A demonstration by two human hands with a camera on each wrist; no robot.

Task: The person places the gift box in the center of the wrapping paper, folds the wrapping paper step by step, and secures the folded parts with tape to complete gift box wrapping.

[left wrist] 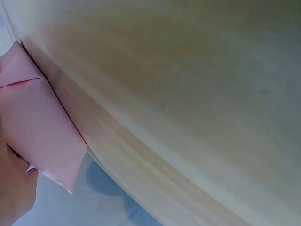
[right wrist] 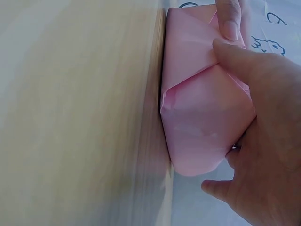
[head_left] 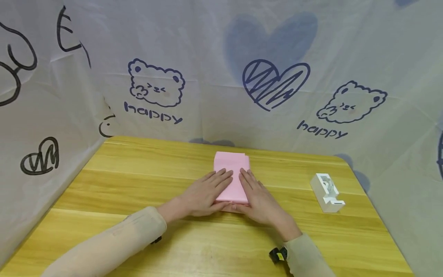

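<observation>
A pink paper-wrapped package [head_left: 230,159] lies on the wooden table in front of me, its long side pointing away. My left hand [head_left: 207,192] rests on the left part of its top with fingers straight. From the right, my right hand [head_left: 258,198] lies over the top edge, fingers likewise extended. Both thumbs touch the near end, where the right wrist view shows folded paper flaps [right wrist: 202,113] meeting at slanted creases. In the left wrist view the package's side [left wrist: 42,122] shows a fold. What the paper wraps is hidden.
A white tape dispenser [head_left: 327,192] with a roll in it stands on the right side of the wooden table [head_left: 138,173]. White cloth [head_left: 207,57] printed with bears and hearts hangs behind the table and along its sides.
</observation>
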